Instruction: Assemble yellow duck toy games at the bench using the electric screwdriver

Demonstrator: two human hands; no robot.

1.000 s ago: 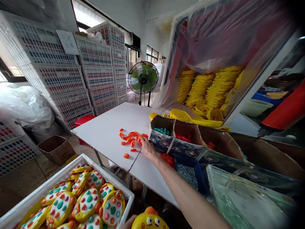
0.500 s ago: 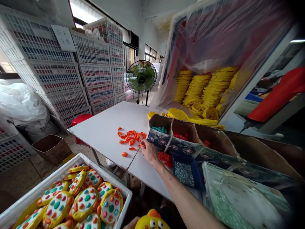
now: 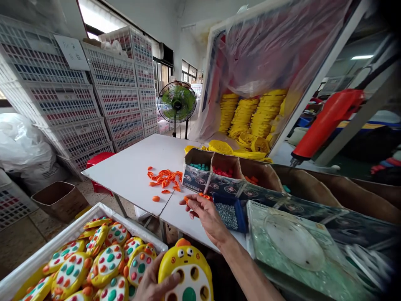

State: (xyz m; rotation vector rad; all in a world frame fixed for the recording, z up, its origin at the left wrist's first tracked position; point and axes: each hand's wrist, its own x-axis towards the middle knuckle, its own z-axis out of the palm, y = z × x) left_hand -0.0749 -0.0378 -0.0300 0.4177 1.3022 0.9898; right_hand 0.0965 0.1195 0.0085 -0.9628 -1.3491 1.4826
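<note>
My left hand [image 3: 151, 278] grips a yellow animal-shaped toy [image 3: 184, 267] by its left edge, the thumb lying on its front. The toy has a cartoon face, an orange crest, a white panel with several round holes and a teal oval in the middle. Over the table edge my right hand [image 3: 206, 215] pinches a small orange plastic piece [image 3: 186, 200] between thumb and fingertips. A loose pile of orange pieces [image 3: 166, 177] lies on the white table [image 3: 125, 163]. More orange pieces [image 3: 205, 195] show behind my right hand, partly hidden by it.
A cardboard divider box [image 3: 232, 188] holds teal, red and orange parts. Beside it stand a blue tray of screws [image 3: 227, 215] and a plastic-wrapped package [image 3: 291, 242]. A red power screwdriver [image 3: 326, 125] hangs at right. A white crate [image 3: 156, 240] holds several finished-looking toys.
My right hand has drawn back from the orange pile toward me, a piece in its fingers. My left hand has raised the yellow toy further into view. The camera view has shifted slightly.
</note>
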